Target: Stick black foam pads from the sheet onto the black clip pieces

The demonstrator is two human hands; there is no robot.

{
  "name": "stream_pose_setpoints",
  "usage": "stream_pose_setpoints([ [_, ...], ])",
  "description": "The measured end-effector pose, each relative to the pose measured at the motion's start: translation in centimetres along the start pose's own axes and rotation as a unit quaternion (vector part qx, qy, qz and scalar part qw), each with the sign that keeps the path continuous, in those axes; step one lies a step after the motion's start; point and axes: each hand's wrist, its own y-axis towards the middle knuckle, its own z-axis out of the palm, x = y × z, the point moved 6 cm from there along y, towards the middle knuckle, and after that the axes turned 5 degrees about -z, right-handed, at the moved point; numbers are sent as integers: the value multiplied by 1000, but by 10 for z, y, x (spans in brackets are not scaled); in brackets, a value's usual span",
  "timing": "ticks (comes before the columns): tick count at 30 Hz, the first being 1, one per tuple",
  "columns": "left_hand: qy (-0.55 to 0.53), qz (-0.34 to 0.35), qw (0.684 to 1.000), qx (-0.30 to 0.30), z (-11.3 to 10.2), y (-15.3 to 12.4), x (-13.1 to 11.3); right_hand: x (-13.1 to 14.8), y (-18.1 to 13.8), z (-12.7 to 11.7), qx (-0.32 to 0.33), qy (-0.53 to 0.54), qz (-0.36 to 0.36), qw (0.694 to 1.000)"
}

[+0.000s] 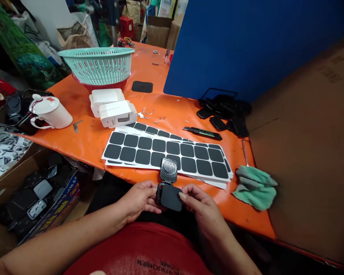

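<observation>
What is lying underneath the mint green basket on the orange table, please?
The mint green basket sits nested in a red container, of which only a rim strip shows. Its base and anything inside it are covered by the basket.

Head-worn view, downward over table (83, 99)

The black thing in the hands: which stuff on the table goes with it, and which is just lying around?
In use: left hand, right hand, black hinged clip, sheets of black pads, pile of black parts.

Lying about: green basket, white teapot, green cloth, white boxes.
</observation>
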Motion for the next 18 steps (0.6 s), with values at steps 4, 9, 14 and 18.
stream_pose_setpoints([
  [4, 25, 5, 1000, -16, 0, -1, -1, -5, 1, 3, 7, 9, 25, 1000],
  [9, 40, 5, 999, -26, 1, -2, -2, -5, 4, 5, 17, -2, 31, 999],
  [14, 40, 9, 999, -30, 2, -2, -2, -3, 5, 6, 15, -8, 38, 999],
  [18, 39, 15, 999, -27, 1, -1, -3, -2, 5, 6, 9, -13, 39, 999],
])
